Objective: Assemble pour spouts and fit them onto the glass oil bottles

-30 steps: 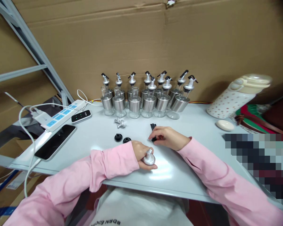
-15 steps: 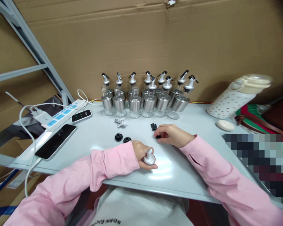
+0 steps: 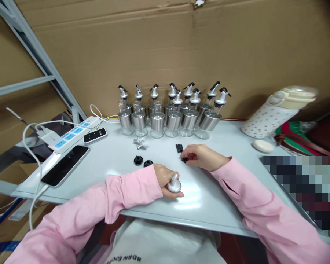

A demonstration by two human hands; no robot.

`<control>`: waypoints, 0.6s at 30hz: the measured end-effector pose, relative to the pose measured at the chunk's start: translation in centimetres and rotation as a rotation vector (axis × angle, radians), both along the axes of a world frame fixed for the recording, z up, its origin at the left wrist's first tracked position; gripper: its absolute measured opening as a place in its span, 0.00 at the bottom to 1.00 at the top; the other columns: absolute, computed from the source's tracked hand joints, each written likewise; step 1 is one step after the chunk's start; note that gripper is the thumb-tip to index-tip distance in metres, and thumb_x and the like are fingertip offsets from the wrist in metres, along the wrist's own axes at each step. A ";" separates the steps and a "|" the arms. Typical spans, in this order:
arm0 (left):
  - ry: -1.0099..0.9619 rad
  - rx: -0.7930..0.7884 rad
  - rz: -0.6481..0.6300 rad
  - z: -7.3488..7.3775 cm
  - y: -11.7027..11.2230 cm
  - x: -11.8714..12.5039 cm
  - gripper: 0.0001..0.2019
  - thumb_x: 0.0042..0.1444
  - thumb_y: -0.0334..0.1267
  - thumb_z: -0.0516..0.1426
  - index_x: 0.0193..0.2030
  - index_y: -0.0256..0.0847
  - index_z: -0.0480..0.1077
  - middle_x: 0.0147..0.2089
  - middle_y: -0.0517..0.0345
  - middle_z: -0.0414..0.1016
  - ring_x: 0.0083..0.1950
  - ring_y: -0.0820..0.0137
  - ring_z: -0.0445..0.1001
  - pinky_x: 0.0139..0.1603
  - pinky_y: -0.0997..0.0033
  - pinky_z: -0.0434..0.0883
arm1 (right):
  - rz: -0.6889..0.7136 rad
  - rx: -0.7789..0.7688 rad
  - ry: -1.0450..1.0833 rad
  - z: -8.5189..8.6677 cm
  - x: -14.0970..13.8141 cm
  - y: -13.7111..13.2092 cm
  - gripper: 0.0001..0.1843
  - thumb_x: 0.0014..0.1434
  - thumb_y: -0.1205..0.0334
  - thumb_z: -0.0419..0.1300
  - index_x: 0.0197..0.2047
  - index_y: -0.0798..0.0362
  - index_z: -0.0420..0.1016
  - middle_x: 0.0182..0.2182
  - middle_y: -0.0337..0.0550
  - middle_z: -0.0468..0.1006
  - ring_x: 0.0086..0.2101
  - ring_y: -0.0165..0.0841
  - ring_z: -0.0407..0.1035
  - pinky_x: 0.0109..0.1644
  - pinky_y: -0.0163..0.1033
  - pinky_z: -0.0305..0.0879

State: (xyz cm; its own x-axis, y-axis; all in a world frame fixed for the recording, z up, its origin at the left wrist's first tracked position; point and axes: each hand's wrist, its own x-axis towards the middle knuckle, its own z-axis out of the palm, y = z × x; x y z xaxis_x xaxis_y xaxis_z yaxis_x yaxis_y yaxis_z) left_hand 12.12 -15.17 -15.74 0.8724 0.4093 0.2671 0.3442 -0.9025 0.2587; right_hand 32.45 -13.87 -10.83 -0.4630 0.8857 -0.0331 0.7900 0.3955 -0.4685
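Note:
My left hand [image 3: 165, 176] is closed around a silver pourer top [image 3: 175, 184], its short spout pointing up. To the right, the fingers of my right hand [image 3: 200, 156] pinch at small black pieces [image 3: 184, 160] on the table; their exact shape is partly hidden by the fingertips. Just beyond those fingers lie black lever pieces [image 3: 179, 148] side by side. Two black round stoppers [image 3: 138, 160] rest near my left sleeve, one partly behind it. Silver spout pieces [image 3: 140, 143] lie further back.
Several glass-and-steel bottles [image 3: 157, 121] stand along the cardboard wall, some with pourers. At left are a phone [image 3: 66, 165], a power strip [image 3: 73, 134] and a small black device [image 3: 95, 136]. A dotted flask [image 3: 275, 113] and a white oval object [image 3: 262, 146] sit at right.
My right hand has shifted very slightly right, with the fingertips still at the small black pieces. My left hand and the pourer top stay where they were.

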 end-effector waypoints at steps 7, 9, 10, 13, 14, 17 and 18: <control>-0.041 -0.036 -0.066 1.2 -0.1 -0.6 0.20 0.51 0.58 0.49 0.27 0.40 0.64 0.21 0.61 0.71 0.22 0.73 0.70 0.27 0.75 0.64 | 0.053 0.054 0.010 -0.4 0.0 0.1 0.10 0.47 0.70 0.58 0.35 0.57 0.76 0.28 0.43 0.73 0.26 0.29 0.68 0.31 0.34 0.67; -0.033 -0.044 -0.064 1.2 -0.1 -0.6 0.20 0.51 0.57 0.50 0.27 0.40 0.64 0.21 0.61 0.71 0.22 0.73 0.70 0.27 0.76 0.64 | 0.054 0.062 0.000 -0.4 0.0 0.1 0.10 0.47 0.70 0.58 0.34 0.57 0.76 0.28 0.43 0.73 0.26 0.29 0.68 0.31 0.34 0.67; -0.031 -0.045 -0.064 1.2 -0.1 -0.6 0.20 0.51 0.57 0.50 0.27 0.40 0.64 0.21 0.61 0.71 0.22 0.73 0.70 0.27 0.76 0.64 | 0.054 0.061 -0.003 -0.4 0.0 0.1 0.10 0.47 0.71 0.58 0.34 0.57 0.76 0.28 0.43 0.72 0.26 0.29 0.68 0.31 0.34 0.67; -0.030 -0.044 -0.065 1.2 -0.1 -0.6 0.20 0.51 0.57 0.50 0.26 0.40 0.64 0.21 0.62 0.71 0.22 0.73 0.70 0.27 0.76 0.64 | 0.055 0.040 0.006 -0.3 0.0 -0.1 0.10 0.47 0.73 0.57 0.34 0.58 0.76 0.29 0.43 0.72 0.26 0.29 0.68 0.32 0.33 0.67; -0.030 -0.042 -0.065 1.2 -0.2 -0.6 0.20 0.51 0.57 0.50 0.26 0.40 0.64 0.21 0.62 0.71 0.22 0.73 0.70 0.27 0.76 0.64 | 0.058 0.034 0.010 -0.2 0.1 -0.1 0.10 0.46 0.73 0.57 0.34 0.58 0.76 0.29 0.43 0.72 0.26 0.28 0.68 0.32 0.33 0.67; -0.031 -0.042 -0.065 1.4 -0.2 -0.6 0.20 0.51 0.57 0.50 0.27 0.40 0.64 0.21 0.62 0.71 0.23 0.73 0.69 0.27 0.76 0.63 | 0.064 0.025 0.027 -0.1 0.2 -0.2 0.10 0.46 0.71 0.58 0.34 0.56 0.75 0.29 0.42 0.71 0.26 0.29 0.69 0.31 0.34 0.67; -0.031 -0.044 -0.063 1.5 -0.2 -0.6 0.20 0.51 0.57 0.50 0.27 0.40 0.64 0.21 0.62 0.71 0.23 0.73 0.69 0.27 0.76 0.63 | 0.063 0.029 0.038 0.0 0.2 -0.2 0.09 0.46 0.69 0.58 0.34 0.56 0.75 0.30 0.43 0.71 0.26 0.29 0.69 0.31 0.34 0.67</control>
